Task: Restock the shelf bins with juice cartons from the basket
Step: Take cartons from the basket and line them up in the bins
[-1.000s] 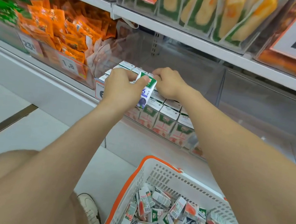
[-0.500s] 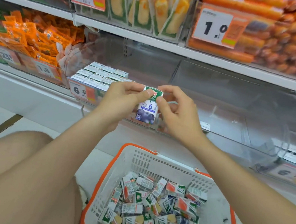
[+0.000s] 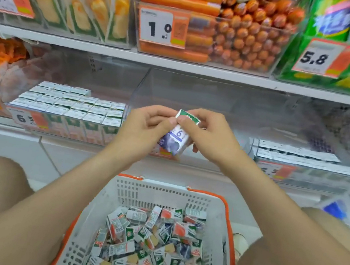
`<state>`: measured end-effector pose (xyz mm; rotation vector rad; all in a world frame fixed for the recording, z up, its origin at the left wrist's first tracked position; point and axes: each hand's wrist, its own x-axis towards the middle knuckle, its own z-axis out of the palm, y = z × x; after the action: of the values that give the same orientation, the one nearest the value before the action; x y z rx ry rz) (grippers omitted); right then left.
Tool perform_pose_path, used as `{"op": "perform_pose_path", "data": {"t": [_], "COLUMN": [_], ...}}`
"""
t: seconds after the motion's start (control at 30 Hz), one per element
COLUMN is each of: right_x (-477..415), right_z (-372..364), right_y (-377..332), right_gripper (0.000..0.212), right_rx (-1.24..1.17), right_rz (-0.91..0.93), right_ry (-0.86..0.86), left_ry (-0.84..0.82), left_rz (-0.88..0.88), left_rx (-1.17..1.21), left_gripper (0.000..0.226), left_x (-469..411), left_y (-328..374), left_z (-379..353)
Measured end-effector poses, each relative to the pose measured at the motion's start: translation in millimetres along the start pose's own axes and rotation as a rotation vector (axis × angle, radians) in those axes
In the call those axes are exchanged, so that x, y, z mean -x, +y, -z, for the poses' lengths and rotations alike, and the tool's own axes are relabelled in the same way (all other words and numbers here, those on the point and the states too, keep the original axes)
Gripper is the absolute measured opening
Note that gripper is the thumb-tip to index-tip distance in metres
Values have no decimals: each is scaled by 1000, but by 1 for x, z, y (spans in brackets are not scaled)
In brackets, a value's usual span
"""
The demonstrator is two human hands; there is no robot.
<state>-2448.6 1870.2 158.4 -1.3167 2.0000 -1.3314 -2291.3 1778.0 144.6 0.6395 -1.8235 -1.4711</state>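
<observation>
Both hands pinch one small blue-printed juice carton [image 3: 176, 139] between them, the left hand [image 3: 143, 126] at its upper edge and the right hand [image 3: 212, 132] curled round its top and side. It is tilted, just before the clear plastic bin [image 3: 218, 100] beyond the fingers. I'd square it upright, label forward, and seat it flat in a back corner. It looks like waxy card with crisp edges. The slotted plastic basket [image 3: 161, 197] sits below the wrists.

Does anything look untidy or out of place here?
Only the juice cartons in the basket: they lie jumbled at all angles, unlike the neat rows in the left shelf bin. The left hand and right hand hold one carton tilted.
</observation>
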Motion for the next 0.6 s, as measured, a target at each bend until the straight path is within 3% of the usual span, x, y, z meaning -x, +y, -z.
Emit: {"op": "perform_pose_path", "data": {"t": [0.1, 0.23, 0.37, 0.5, 0.6], "right_x": [6, 20, 31, 32, 25], "right_z": [40, 95, 148, 198, 241], "right_y": [10, 20, 39, 74, 108], "right_gripper": [22, 19, 39, 32, 35], "right_rx": [74, 221, 383, 543, 842], "right_rz": [-74, -82, -85, -19, 0], "right_ry": [98, 320, 465, 532, 472], "left_ry": [-62, 10, -32, -154, -274], "left_rz": [-146, -231, -412, -541, -593], "left_rx": [-185, -404, -510, -691, -802], "left_gripper": [26, 20, 27, 30, 26], "left_x": [-13, -27, -26, -31, -40], "left_y": [6, 5, -1, -6, -11], "left_z": [-36, -99, -159, -207, -240]}}
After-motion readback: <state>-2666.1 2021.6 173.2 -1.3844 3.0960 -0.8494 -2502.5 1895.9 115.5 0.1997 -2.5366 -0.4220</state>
